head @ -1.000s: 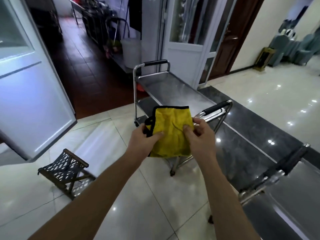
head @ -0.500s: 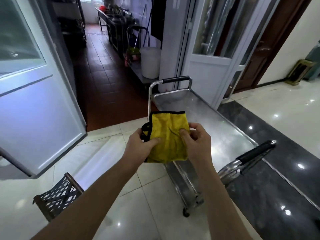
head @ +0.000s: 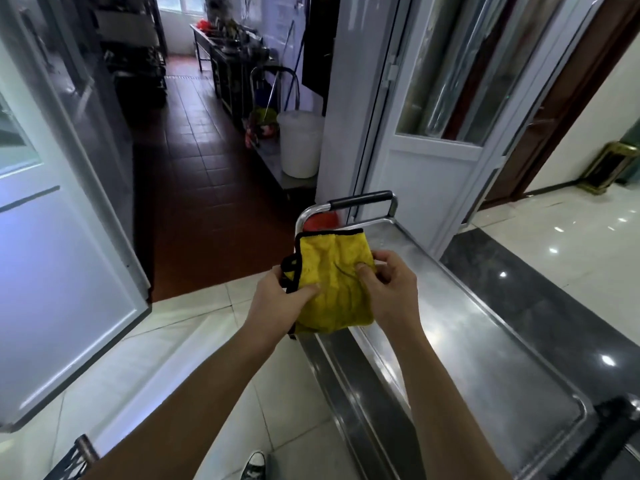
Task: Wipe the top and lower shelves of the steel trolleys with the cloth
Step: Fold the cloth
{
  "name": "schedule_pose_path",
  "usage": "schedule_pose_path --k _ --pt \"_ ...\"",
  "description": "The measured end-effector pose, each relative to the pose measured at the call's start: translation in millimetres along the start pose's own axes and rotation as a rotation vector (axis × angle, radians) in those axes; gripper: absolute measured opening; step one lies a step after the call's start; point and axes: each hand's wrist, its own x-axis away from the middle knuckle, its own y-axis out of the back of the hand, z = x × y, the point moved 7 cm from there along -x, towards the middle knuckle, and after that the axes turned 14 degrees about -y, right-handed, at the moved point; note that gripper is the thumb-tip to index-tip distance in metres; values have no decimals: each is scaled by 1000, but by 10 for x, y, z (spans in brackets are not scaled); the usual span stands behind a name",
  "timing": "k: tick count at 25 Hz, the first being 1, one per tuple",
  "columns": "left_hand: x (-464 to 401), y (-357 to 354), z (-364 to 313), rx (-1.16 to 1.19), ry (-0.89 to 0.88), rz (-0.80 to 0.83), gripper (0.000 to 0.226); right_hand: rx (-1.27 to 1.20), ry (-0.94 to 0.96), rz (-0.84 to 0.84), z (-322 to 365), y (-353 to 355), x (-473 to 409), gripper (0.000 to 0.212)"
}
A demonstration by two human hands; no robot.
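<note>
Cloth (head: 332, 285), pinched between left hand (head: 277, 301) and right hand (head: 389, 289) at frame centre above trolley (head: 485, 358), may slip floorward if either pinch loosens.

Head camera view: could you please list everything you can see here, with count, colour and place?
cloth: one, yellow with black edging, held up over the trolley's left edge
trolley: one, steel, black handle, centre right
bucket: one, white, by the doorway
stool: one, dark, bottom left corner
shoe: one, black and white, bottom centre
left hand: one, gripping the cloth's left side
right hand: one, pinching the cloth's right side
</note>
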Motion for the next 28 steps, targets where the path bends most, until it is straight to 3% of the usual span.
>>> schedule_pose_path --k 6,13,16,20,28 --pt "-1482 -43 329 -58 10 127 51 63 -55 -100 -3 -438 -1284 11" --pt "-2769 -522 792 -86 48 221 60 133 -168 -265 -271 -419 -2604 12" --pt "-3341 -827 971 -109 43 253 52 173 -175 -306 -372 -354 -3305 16" --pt "-4113 -1266 1322 -235 79 237 40 184 -258 -309 -605 -318 -4357 14" --pt "-5498 -1942 2015 -425 194 153 49 239 -294 -312 -1144 -420 -6195 19"
